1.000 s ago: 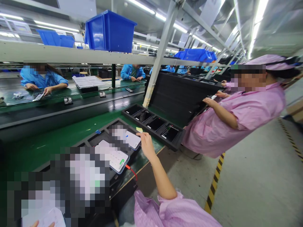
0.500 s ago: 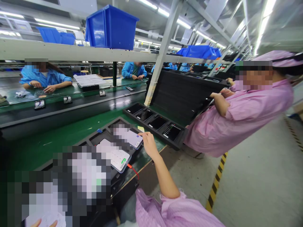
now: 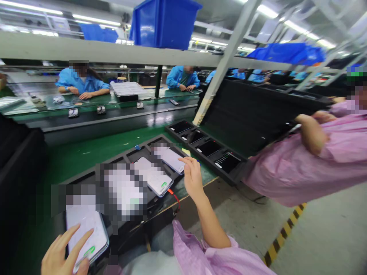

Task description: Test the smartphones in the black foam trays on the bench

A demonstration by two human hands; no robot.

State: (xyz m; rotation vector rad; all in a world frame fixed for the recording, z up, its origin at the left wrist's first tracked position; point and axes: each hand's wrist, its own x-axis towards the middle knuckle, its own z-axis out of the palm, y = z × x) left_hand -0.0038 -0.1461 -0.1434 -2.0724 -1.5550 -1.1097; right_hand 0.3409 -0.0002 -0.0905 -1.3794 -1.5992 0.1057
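My left hand [image 3: 64, 254] is spread over the nearest smartphone [image 3: 86, 233], its fingers above or on the lit white screen; I cannot tell which touch. At the far end of the black foam tray [image 3: 127, 158], my right hand [image 3: 192, 175] holds nothing. Its index finger points onto the lower edge of the farthest smartphone [image 3: 172, 159]. Between them lie a smartphone with a red cable [image 3: 174, 194] at its lower end, its lit screen [image 3: 153, 175] showing a green button, and another lit smartphone [image 3: 123, 194], partly blurred out.
A second black tray [image 3: 200, 143] with dark-screened phones adjoins on the right, by a grey post [image 3: 215, 80]. Beside it stands a co-worker in pink [image 3: 312, 164]. Blue bins [image 3: 166, 25] sit on the overhead shelf. Across the bench, people in blue work.
The view has turned left, so everything appears farther right. More of my left hand now shows over the nearest phone. My right hand stays at the farthest phone.
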